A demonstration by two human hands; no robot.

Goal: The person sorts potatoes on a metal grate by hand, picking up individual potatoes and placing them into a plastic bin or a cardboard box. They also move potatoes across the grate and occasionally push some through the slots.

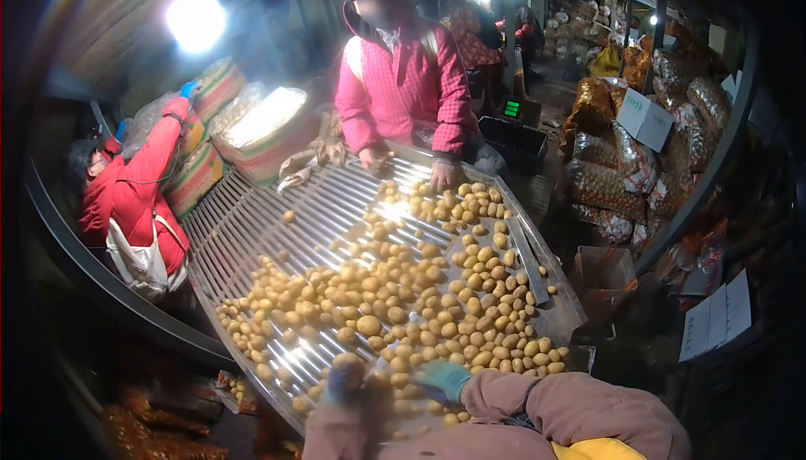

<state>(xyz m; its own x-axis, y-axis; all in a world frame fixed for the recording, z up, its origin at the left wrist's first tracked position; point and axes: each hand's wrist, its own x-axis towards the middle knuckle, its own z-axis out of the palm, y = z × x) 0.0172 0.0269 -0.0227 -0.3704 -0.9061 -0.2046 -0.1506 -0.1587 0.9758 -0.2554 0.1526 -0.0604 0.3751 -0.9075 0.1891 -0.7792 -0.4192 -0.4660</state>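
Observation:
Many potatoes (369,292) lie spread over a slatted metal sorting table (243,216), thickest toward the near side. At its near edge is my left hand (340,388), in a blue-green glove and blurred by motion. A blurred potato (347,364) appears held at its fingertips, though the fingers themselves are smeared. My right hand (443,379), gloved in the same colour, lies over the potatoes with its fingers stretched out toward the left. It touches the potatoes under it; nothing is seen gripped in it.
Across the table a person in a pink checked jacket (403,91) has both hands by the potatoes. At left a person in red (138,196) reaches toward large sacks (260,133). Filled bags (604,179) are piled at right, near a crate (604,271) and white box (644,120).

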